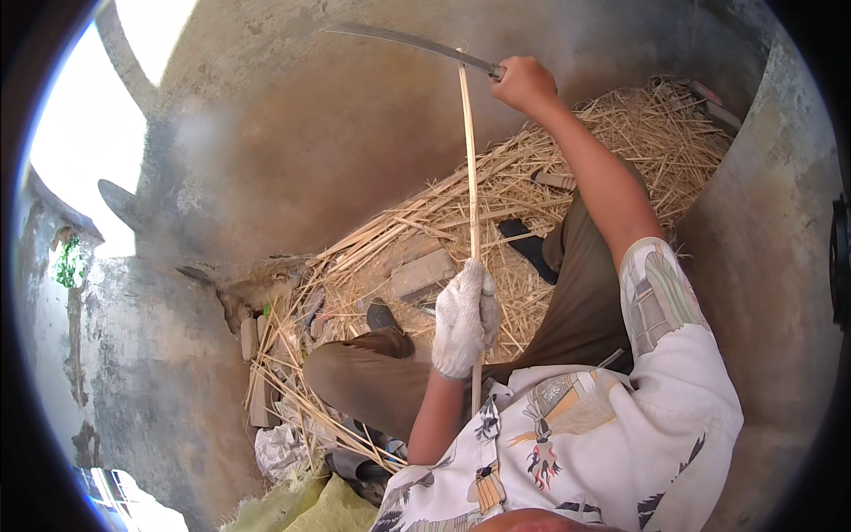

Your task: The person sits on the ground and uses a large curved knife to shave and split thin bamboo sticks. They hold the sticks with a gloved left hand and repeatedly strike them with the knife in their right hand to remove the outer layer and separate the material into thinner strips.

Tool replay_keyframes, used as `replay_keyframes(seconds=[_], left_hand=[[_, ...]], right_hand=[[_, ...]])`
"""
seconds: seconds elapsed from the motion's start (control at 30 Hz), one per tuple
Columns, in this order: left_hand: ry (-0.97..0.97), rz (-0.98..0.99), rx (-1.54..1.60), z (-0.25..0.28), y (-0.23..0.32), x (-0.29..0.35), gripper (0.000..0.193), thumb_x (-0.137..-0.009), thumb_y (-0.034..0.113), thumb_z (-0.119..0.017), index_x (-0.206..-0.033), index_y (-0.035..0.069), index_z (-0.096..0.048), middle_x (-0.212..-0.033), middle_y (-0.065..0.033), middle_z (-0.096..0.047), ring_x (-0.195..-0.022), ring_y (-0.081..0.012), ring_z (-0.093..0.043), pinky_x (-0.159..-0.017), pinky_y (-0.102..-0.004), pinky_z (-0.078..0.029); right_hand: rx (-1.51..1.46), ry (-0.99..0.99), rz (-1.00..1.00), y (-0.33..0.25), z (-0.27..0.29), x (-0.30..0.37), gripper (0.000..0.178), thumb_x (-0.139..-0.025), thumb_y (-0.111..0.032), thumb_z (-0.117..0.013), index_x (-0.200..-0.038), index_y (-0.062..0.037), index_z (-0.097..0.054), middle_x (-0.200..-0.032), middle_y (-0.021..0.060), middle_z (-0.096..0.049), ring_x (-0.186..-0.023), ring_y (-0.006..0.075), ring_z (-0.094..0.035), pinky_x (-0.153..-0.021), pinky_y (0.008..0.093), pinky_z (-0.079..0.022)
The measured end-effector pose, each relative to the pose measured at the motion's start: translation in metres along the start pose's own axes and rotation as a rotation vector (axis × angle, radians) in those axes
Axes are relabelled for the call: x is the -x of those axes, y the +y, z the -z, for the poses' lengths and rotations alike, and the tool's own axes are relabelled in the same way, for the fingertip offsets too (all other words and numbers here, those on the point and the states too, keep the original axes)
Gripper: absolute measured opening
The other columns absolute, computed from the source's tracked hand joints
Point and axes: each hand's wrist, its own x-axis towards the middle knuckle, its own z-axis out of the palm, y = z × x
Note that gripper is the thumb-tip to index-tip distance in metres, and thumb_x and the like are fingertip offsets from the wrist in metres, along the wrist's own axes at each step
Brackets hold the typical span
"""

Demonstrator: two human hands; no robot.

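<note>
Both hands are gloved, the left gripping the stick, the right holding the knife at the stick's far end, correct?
Not both: the head view shows the right hand bare. The gloved left hand does grip the stick, the right the knife.

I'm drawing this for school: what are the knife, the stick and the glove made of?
The knife looks like steel, dully shiny: its blade is grey and thin. The stick looks like bare wood or bamboo, I can't tell which: pale yellow, unpainted. The glove seems knitted from cotton or similar yarn, matte: it's off-white and wrinkles softly.
</note>
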Motion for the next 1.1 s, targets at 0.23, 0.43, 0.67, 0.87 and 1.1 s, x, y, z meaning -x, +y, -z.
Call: replay_keyframes(seconds=[0.23, 0.43, 0.67, 0.87, 1.1], left_hand=[[0.038, 0.002, -0.049, -0.004, 0.003, 0.001, 0.043, -0.111, 0.047, -0.049, -0.091, 0.009, -0.055, -0.051, 0.0012, -0.042, -0.036, -0.0082, -0.040, -0.034, -0.0242, -0.032], [0.022, -0.019, -0.046, 0.001, 0.003, 0.002, 0.042, -0.111, 0.046, -0.049, -0.091, 0.010, -0.055, -0.051, 0.0019, -0.043, -0.037, -0.0076, -0.039, -0.034, -0.0242, -0.031], [0.005, -0.005, -0.056, 0.003, 0.001, 0.004, 0.043, -0.111, 0.046, -0.049, -0.090, 0.009, -0.055, -0.052, 0.0019, -0.044, -0.038, -0.0071, -0.039, -0.035, -0.0238, -0.030], [0.005, -0.012, -0.138, -0.004, 0.003, 0.008, 0.043, -0.112, 0.045, -0.048, -0.092, 0.007, -0.057, -0.053, 0.0011, -0.046, -0.040, -0.0075, -0.041, -0.038, -0.0234, -0.032], [0.176, -0.103, -0.435, -0.006, -0.010, -0.012, 0.047, -0.112, 0.041, -0.047, -0.088, 0.003, -0.064, -0.056, -0.0004, -0.051, -0.046, -0.0087, -0.048, -0.046, -0.0267, -0.040]], right_hand=[[0.044, -0.003, -0.043, -0.003, 0.005, 0.004, 0.026, -0.082, -0.030, -0.071, -0.101, -0.0151, -0.081, -0.094, 0.0120, -0.078, -0.091, 0.0316, -0.076, -0.076, 0.0473, -0.059], [0.026, 0.065, -0.051, -0.007, -0.001, 0.001, 0.022, -0.086, -0.035, -0.070, -0.089, -0.0146, -0.078, -0.083, 0.0099, -0.076, -0.081, 0.0322, -0.074, -0.075, 0.0462, -0.059], [0.017, 0.070, -0.036, 0.002, -0.009, -0.004, 0.024, -0.083, -0.034, -0.071, -0.092, -0.0132, -0.079, -0.089, 0.0132, -0.077, -0.085, 0.0335, -0.075, -0.079, 0.0458, -0.060], [-0.361, 0.179, -0.434, 0.046, 0.003, -0.028, 0.032, -0.080, -0.032, -0.069, -0.097, -0.0051, -0.077, -0.098, 0.0162, -0.077, -0.091, 0.0340, -0.075, -0.081, 0.0444, -0.059], [-0.170, 0.094, -0.098, 0.029, 0.007, -0.001, 0.030, -0.083, -0.035, -0.066, -0.092, -0.0097, -0.079, -0.084, 0.0158, -0.076, -0.086, 0.0325, -0.075, -0.078, 0.0443, -0.059]])
